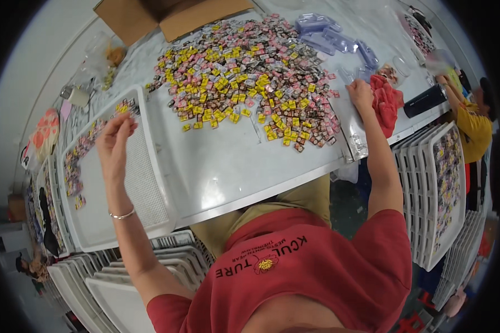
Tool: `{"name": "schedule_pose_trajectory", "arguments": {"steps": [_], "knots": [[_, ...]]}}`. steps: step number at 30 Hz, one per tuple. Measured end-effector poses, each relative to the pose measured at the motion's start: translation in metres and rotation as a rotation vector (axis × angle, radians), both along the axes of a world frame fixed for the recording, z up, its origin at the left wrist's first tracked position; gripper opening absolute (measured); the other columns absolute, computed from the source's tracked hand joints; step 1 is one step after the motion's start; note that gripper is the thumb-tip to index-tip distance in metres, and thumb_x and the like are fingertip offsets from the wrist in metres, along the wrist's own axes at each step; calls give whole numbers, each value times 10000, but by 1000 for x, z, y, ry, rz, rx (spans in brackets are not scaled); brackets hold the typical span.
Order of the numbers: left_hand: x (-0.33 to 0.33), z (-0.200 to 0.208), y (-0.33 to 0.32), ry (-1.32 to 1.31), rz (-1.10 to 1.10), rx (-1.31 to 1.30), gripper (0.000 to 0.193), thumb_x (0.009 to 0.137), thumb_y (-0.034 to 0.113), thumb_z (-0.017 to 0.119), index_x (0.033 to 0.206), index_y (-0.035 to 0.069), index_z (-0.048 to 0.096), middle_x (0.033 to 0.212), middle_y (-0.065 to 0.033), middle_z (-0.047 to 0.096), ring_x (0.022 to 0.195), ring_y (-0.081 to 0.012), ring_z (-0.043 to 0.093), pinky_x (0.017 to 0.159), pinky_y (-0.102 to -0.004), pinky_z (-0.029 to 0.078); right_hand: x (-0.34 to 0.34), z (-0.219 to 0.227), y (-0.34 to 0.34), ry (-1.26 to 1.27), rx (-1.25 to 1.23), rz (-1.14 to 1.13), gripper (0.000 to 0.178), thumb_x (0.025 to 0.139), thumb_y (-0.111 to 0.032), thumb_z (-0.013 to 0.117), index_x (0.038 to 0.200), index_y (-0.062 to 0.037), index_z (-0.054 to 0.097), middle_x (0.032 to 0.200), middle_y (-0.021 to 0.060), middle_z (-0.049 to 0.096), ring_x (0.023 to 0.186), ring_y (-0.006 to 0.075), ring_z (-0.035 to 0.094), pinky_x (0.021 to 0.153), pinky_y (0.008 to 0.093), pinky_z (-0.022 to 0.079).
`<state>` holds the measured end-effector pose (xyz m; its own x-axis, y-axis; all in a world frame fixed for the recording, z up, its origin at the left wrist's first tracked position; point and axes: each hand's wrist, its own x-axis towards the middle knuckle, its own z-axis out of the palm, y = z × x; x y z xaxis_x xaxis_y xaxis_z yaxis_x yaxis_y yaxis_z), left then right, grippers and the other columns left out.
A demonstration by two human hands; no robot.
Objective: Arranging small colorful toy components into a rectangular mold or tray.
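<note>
My left hand (115,141) is raised over a white mesh tray (144,166), its fingers curled together; whatever they hold, if anything, is too small to make out. Small patterned square pieces (86,145) line the far and left sides of that tray. On the right, my right hand (361,95) is closed at the edge of some clear plastic pieces (345,75), beside a crumpled red cloth (386,105); its fingertips are partly hidden. Between the hands spreads a big heap of small square pieces (233,77) in yellow, pink and dark colours.
An open cardboard box (200,16) stands behind the heap. Bluish clear plastic trays (328,39) lie at the far right, a black cylinder (425,101) nearer. Stacked white trays (422,194) flank the table, with more below left (122,283). Another person (472,127) sits at right.
</note>
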<state>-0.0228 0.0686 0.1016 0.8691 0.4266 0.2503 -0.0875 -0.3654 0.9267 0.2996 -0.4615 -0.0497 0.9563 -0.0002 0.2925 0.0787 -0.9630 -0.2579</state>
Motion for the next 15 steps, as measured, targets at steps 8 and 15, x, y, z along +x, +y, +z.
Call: {"name": "schedule_pose_trajectory", "arguments": {"steps": [8,15], "knots": [[-2,-71,-53,155,-26,-87,210,887,108,578,1063,1,620,921,-47,651,810,-107,607,735,-240,483,-105,48,96,-51,422,629,166,852,-146,572,966,-71,668,906,134,651,757,296,612,671,365,478],[88,-138,-117,214,-190,340,222,828,181,638,952,-3,652,852,-103,664,711,-176,626,644,-292,488,-251,-8,206,-48,-27,1230,98,788,-179,603,851,-109,630,813,71,558,813,260,565,631,387,452]]}}
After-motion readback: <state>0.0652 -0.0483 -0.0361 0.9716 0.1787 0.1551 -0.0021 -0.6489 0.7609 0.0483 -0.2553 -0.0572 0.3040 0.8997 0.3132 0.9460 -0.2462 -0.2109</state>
